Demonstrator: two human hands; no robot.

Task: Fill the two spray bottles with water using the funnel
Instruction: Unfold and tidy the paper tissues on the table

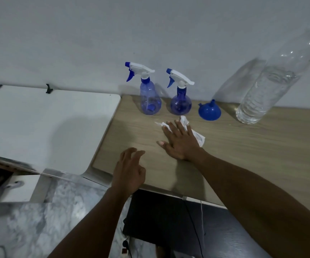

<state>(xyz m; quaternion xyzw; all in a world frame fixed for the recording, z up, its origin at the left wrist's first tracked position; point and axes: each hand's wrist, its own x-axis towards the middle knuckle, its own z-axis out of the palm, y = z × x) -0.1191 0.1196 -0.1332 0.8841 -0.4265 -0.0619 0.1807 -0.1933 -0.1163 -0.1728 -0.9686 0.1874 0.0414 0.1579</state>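
Wood-grain tabletop [243, 151] fills my feed. Nearest me, the left hand [130, 170] hovers over the front edge, fingers loosely bent and holding nothing. Further in, the right hand [180, 144] lies flat, straight fingers pressing a crumpled white tissue [198, 139]. Just beyond its fingertips stands the right spray bottle [180, 104], untouched, with the left spray bottle [150, 102] beside it. The blue funnel [209, 111] sits mouth-down to the right. A part-full water bottle [260, 94] stands by the wall.

Right hand [180, 140] flat, fingers spread, palm down. Left hand [130, 170] raised, fingers loosely curled, holding nothing.
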